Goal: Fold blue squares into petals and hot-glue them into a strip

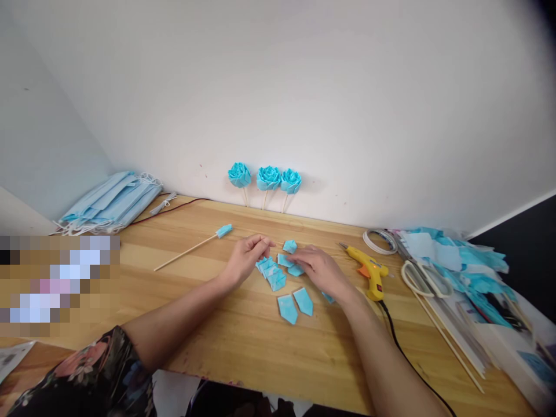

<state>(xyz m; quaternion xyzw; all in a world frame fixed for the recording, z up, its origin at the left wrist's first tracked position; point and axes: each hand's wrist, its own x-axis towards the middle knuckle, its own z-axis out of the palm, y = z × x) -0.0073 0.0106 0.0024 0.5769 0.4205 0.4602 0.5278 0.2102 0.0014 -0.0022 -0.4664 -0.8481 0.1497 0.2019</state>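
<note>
Both hands over a cluster of folded blue petals [274, 272] mid-surface [243, 341]. Left hand [245, 256] pinches the cluster's upper edge; right hand [319, 267] lies flat, fingers pressing a petal [296, 270], its grip not clenched. Two loose petals [296, 305] lie nearer, points toward the person. Skewer [191, 249] lies apart to the left, long axis diagonal, blue tip toward the wall.

Folded pieces [278, 277] lie between stick [191, 249] leftward and glue gun [369, 271] rightward.

Bright, even light; edges warped — corners dark
</note>
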